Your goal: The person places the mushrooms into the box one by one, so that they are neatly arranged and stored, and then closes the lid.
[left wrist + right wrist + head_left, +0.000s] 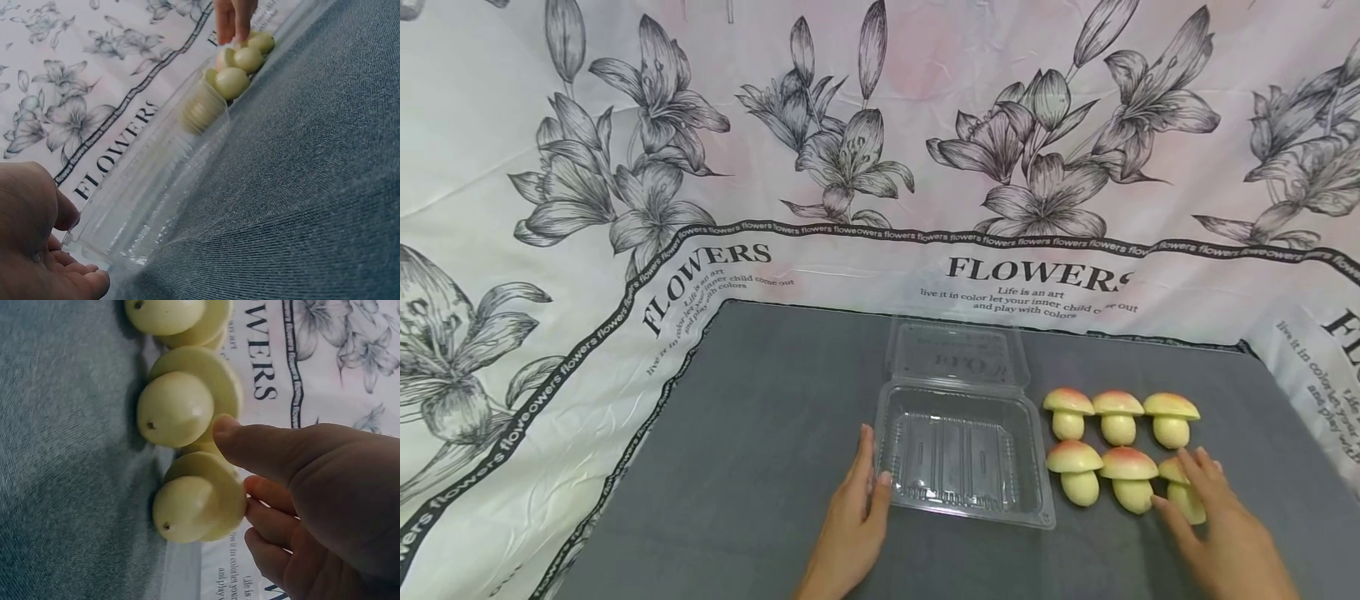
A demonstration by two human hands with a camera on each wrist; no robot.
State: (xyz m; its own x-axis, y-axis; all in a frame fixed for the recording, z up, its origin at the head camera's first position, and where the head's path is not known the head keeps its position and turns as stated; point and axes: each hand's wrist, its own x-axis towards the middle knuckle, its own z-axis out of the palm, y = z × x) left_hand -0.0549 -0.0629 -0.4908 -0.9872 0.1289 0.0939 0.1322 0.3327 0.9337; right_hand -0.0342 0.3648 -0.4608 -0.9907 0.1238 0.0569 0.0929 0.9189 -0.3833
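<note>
A clear plastic clamshell box [957,458] lies with its lid [957,354] folded back. At its left rim, my left hand [850,525] pinches the edge between thumb and fingers, as the left wrist view also shows. To the right are toy-like mushrooms with yellow-red caps, in two rows of three. My right hand [1225,525] reaches over the front row's rightmost mushroom [1187,502], partly hiding it. In the right wrist view, the thumb [262,445] and fingers are spread around that mushroom [187,509]; fingertips lie close to its cap, and contact is uncertain.
Back-row mushrooms [1117,417] stand behind the front-row ones [1129,479], just right of the box. Everything lies on a grey cloth surface [737,458]. A white floral curtain [865,275] rises along the back and both sides.
</note>
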